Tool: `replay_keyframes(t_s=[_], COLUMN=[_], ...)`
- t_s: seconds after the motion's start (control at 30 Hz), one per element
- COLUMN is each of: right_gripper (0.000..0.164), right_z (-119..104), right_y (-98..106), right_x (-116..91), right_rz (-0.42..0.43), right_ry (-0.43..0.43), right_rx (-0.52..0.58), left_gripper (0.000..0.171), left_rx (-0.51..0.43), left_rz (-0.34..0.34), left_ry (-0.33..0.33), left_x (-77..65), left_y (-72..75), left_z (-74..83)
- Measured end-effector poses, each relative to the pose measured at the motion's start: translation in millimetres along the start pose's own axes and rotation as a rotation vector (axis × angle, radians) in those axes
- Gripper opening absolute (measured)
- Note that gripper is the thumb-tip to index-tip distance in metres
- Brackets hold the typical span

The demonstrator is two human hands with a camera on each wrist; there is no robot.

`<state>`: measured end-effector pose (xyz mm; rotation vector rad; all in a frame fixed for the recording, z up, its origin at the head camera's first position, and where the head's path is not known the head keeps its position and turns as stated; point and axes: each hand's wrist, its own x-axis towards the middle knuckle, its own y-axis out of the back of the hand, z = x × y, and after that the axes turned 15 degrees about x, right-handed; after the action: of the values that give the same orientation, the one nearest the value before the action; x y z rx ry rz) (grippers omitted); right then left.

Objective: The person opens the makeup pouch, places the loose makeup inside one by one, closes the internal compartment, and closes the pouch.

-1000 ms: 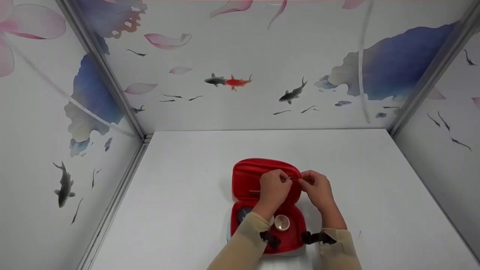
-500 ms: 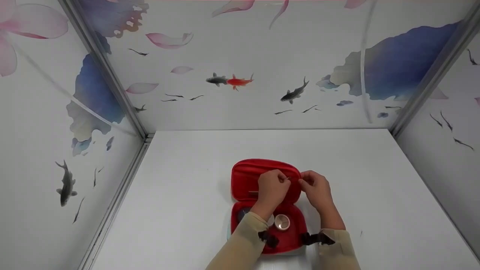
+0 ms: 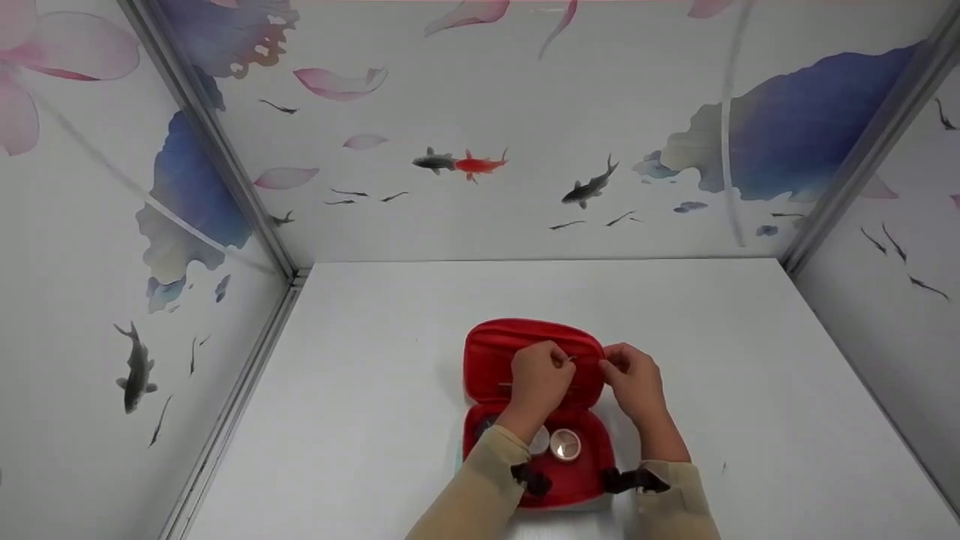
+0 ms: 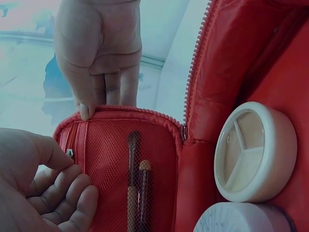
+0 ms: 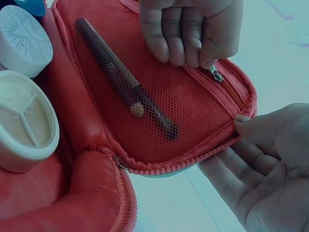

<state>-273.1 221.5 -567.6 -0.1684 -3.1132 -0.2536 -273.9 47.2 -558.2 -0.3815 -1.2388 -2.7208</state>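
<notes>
Left hand (image 3: 538, 381) has drawn zipper pull (image 5: 216, 74) leftward; right hand (image 3: 636, 381) holds lid (image 3: 487, 356).

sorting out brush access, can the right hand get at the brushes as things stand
Probably not directly: the mesh lies over the brushes, and the right hand grips the lid's rim.
</notes>
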Motion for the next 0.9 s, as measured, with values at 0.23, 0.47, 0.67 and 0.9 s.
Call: replay_keyframes(t_s=[0.23,0.47,0.67,0.9], right_gripper=[0.016,0.015,0.015,0.015], right_z=[-1,1,2,4], right_y=[0,-2,-3,-3], right_x=[0,-1,-1,-6], right_rz=[0.011,0.028,0.038,0.034], right_ry=[-0.010,-0.027,-0.014,-0.047], right_rx=[0.010,0.061,0.059,0.068], left_gripper=[0.015,0.017,0.016,0.016], left_rx=[-0.022,0.011,0.020,0.005], left_rz=[-0.010,0.013,0.026,0.006], left_ry=[-0.006,-0.007,-0.013,0.007], left_x=[1.4,2.1,1.0,-3.2], left_y=[5.4,8.0,9.3,11.2], left_z=[-1.0,-4.1,-6.1,-10.2])
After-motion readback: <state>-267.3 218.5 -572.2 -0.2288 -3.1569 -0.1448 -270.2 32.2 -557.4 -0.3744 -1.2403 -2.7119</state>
